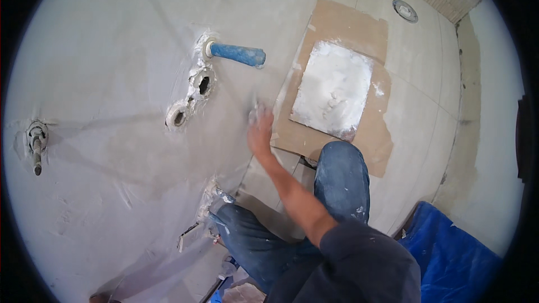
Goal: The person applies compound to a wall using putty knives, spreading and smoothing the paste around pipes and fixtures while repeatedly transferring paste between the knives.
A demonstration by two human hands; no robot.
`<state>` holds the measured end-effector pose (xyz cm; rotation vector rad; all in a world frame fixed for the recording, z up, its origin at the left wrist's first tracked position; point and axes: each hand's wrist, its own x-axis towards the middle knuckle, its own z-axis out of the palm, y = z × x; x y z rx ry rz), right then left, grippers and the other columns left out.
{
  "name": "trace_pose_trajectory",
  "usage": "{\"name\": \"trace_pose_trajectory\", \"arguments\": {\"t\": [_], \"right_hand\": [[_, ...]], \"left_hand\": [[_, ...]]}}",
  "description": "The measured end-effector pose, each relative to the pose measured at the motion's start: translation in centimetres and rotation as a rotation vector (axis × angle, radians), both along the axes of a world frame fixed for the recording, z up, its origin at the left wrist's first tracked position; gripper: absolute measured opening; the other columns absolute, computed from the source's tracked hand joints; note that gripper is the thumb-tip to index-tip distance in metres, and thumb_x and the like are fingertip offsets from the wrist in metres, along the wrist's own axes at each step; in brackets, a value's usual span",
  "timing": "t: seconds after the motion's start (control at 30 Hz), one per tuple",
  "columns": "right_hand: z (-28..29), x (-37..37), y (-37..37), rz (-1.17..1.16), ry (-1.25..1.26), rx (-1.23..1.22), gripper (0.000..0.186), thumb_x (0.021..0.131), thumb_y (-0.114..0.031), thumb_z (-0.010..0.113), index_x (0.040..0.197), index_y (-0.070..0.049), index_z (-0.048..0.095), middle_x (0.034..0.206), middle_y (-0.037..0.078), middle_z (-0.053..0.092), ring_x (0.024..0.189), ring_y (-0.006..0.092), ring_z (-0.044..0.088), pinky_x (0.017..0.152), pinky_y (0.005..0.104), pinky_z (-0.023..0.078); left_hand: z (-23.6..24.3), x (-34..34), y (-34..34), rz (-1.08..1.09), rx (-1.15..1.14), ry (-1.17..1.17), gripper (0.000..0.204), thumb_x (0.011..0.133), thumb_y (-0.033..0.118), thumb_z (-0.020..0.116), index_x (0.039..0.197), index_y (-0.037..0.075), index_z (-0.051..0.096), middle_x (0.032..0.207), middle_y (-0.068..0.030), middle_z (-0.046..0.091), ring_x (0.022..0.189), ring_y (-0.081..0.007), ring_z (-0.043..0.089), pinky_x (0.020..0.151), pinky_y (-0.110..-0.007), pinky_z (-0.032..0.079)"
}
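My right hand (260,128) reaches forward and left to the grey-white wall (129,78), its arm bare below a dark short sleeve. The fingers look curled and are smeared by motion, with a pale, blurred shape at their tips that I cannot make out. To the hand's right, a square board (328,84) carries a spread of wet white paste. Brown cardboard (351,22) lies beneath the board on the tiled floor. Beyond the hand, a blue tapered tube (238,54) sticks out from the wall. My left hand is out of sight.
Two round pipe openings (204,84) ringed with white filler sit below the blue tube. Another pipe stub (37,154) juts out at far left. A round drain (405,10) is set in the far tiles. Blue sheeting (443,255) lies at lower right, near my bent knees (343,174).
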<state>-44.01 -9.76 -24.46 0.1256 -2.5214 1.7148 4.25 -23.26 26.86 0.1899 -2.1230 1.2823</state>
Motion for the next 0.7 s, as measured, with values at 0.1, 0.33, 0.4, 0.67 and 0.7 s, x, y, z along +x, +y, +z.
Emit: {"name": "trace_pose_trajectory", "arguments": {"t": [0.1,0.33,0.4,0.67,0.7], "right_hand": [[-0.9,1.9,1.2,-0.049,-0.114,-0.135,0.049,0.092,-0.01,0.049,0.138,0.002,0.04,0.134,0.028,0.044,0.126,0.0411,0.042,0.107,0.0483,0.032],[-15.5,-10.1,-0.5,-0.158,-0.591,-0.242,0.04,0.088,-0.02,0.051,0.116,0.009,0.055,0.102,0.027,0.063,0.097,0.0377,0.061,0.085,0.0436,0.046],[-15.8,-12.7,-1.4,-0.192,-0.704,-0.372,0.045,0.089,-0.026,0.054,0.119,0.008,0.052,0.1,0.023,0.064,0.091,0.0329,0.062,0.077,0.0405,0.048],[2.3,-4.4,-2.8,-0.256,-0.141,-0.024,0.049,0.087,-0.011,0.052,0.133,0.005,0.045,0.124,0.03,0.049,0.119,0.046,0.044,0.1,0.0492,0.038],[5.2,-1.9,-1.7,-0.013,-0.204,-0.128,0.055,0.085,-0.007,0.054,0.138,0.002,0.041,0.13,0.029,0.043,0.124,0.0471,0.037,0.103,0.0508,0.034]], "left_hand": [[-0.8,-0.2,-0.3,-0.122,0.241,0.101,0.032,0.097,0.029,0.053,0.099,-0.003,0.053,0.089,-0.0214,0.057,0.066,-0.0295,0.06,0.048,-0.038,0.048],[0.0,1.9,-1.4,0.094,-0.225,-0.06,0.025,0.097,0.026,0.053,0.088,0.003,0.051,0.077,-0.0108,0.056,0.057,-0.0227,0.058,0.046,-0.031,0.046],[0.1,3.5,-1.9,0.011,0.032,-0.031,0.027,0.096,0.03,0.055,0.091,0.004,0.052,0.079,-0.0116,0.059,0.057,-0.0269,0.059,0.047,-0.036,0.048],[-0.9,1.0,-1.9,-0.041,0.685,0.128,0.061,0.096,0.055,0.038,0.081,-0.002,0.056,0.081,-0.0148,0.055,0.065,-0.0233,0.055,0.053,-0.035,0.043],[-0.9,0.0,-1.4,-0.057,0.783,0.17,0.07,0.096,0.059,0.033,0.07,-0.002,0.057,0.069,-0.0102,0.056,0.061,-0.0198,0.053,0.052,-0.031,0.041]]}}
